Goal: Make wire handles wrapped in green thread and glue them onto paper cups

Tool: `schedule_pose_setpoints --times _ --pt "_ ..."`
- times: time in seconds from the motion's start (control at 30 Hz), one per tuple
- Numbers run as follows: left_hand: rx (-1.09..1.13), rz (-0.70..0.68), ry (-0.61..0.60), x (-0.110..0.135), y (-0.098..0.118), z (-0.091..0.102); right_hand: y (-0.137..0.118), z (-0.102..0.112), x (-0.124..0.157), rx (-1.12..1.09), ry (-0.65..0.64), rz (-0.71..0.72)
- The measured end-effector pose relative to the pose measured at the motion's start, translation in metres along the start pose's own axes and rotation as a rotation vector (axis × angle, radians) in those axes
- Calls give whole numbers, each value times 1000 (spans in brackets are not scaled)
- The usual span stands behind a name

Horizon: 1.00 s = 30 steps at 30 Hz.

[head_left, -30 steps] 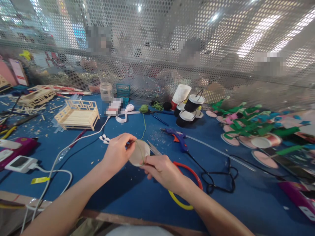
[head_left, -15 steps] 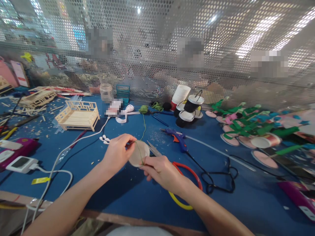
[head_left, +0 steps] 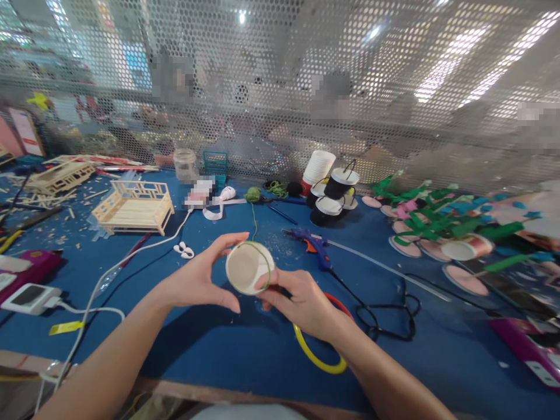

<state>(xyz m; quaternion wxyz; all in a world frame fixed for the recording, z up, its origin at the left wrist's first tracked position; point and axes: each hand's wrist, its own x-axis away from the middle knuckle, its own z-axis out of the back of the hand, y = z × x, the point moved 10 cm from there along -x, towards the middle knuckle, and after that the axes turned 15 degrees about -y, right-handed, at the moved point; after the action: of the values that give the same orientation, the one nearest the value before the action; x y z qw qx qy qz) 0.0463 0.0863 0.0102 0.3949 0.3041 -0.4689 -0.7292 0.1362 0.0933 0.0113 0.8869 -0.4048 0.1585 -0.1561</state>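
A white paper cup is tilted with its mouth toward me. My right hand grips its right side, fingers closed at the rim. Green yarn runs along the upper rim and down to those fingers; its strand leads back to a green yarn ball. On the cup's left, my left hand is open, thumb and forefinger spread near the cup. I cannot tell whether it touches. Scissors with red and yellow handles lie partly hidden under my right hand.
A blue glue gun with a trailing black cord lies right of the cup. Behind it stand black-wrapped cups and stacked white cups. A small wooden bed frame and a white cable are at left; green paper crafts at right.
My left hand has let go of the yarn and spread its fingers. The cup has turned so its inside shows, and the yarn now follows the rim instead of crossing the cup.
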Motion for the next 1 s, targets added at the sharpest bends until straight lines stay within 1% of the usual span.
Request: schedule_pose_setpoints --times 0.03,0.1,0.17,0.23,0.3,0.37,0.4,0.43,0.5,0.57,0.63,0.7,0.8,0.9,1.0 --pt "-18 4 -31 -1 -1 -4 -4 1 0 22 -10 25" --pt "-49 9 -40 -3 -3 -8 -9 2 2 51 -19 62" --pt "-64 -9 2 -4 -1 -7 -9 5 4 38 9 81" --pt "-117 -43 92 -2 3 0 -6 11 6 -29 69 78" --pt "-227 -67 188 2 9 8 3 20 9 -112 177 32" --pt "-373 -77 267 6 14 12 17 26 13 -179 283 -67" --pt "-438 -78 297 8 16 13 24 27 14 -201 307 -122" --pt "-490 -77 325 9 18 14 29 26 14 -209 303 -171" --pt "-560 -73 377 12 20 15 34 21 11 -172 240 -235" --pt "-606 -61 410 13 20 15 33 17 7 -91 168 -265" --pt "-660 -51 424 12 20 12 34 15 5 -46 134 -286" --pt "-730 -53 428 11 20 7 38 11 3 -86 120 -315" --pt "-843 -72 437 10 21 -3 49 -2 1 -234 83 -371" --pt "-916 -107 434 10 24 -12 58 -7 0 -306 99 -423" --pt "-937 -96 379 7 22 -19 57 0 1 -247 167 -414"
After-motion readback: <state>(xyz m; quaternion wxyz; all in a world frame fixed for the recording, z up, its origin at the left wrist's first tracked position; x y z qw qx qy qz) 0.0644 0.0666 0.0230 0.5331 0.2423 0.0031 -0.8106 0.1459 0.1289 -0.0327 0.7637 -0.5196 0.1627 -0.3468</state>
